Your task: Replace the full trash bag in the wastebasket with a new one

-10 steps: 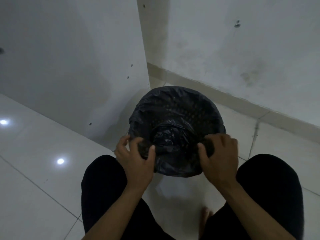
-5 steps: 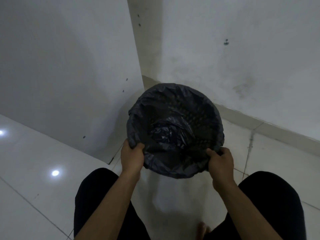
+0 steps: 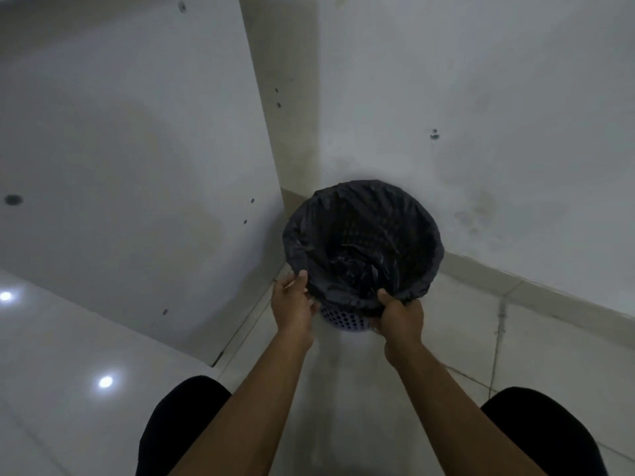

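Trash bag [image 3: 371, 214], black, lines purple wastebasket [image 3: 343, 319] on tiled floor [image 3: 457, 338]; left hand [image 3: 292, 308] grasps its folded rim at 8 o'clock, right hand [image 3: 400, 318] at 5 o'clock.

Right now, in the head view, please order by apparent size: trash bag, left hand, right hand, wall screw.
1. trash bag
2. left hand and right hand: they look alike, so unranked
3. wall screw

Wastebasket [image 3: 344, 319] sat btwn L hand [image 3: 292, 305] & R hand [image 3: 400, 317], bag [image 3: 364, 214] inside it; wall corner [image 3: 295, 132] behind both.
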